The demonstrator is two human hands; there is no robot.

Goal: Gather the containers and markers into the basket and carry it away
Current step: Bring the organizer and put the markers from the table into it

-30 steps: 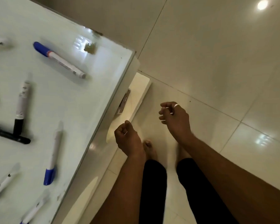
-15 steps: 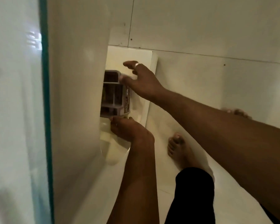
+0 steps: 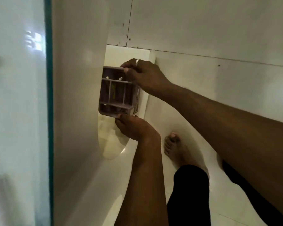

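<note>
The floor [image 3: 203,30] is laid with large glossy off-white tiles separated by thin dark grout lines, with a few small dark specks near the joints. At the left, a glass tabletop [image 3: 15,111] with a green-tinted edge [image 3: 49,111] reflects a bright patch of light. Beneath it stands a curved, glossy white table base [image 3: 78,95], resting on a flat white base plate [image 3: 126,53] on the floor.

A home, likely — glossy tiled floor [image 3: 203,38], bare foot [image 3: 175,144].
</note>
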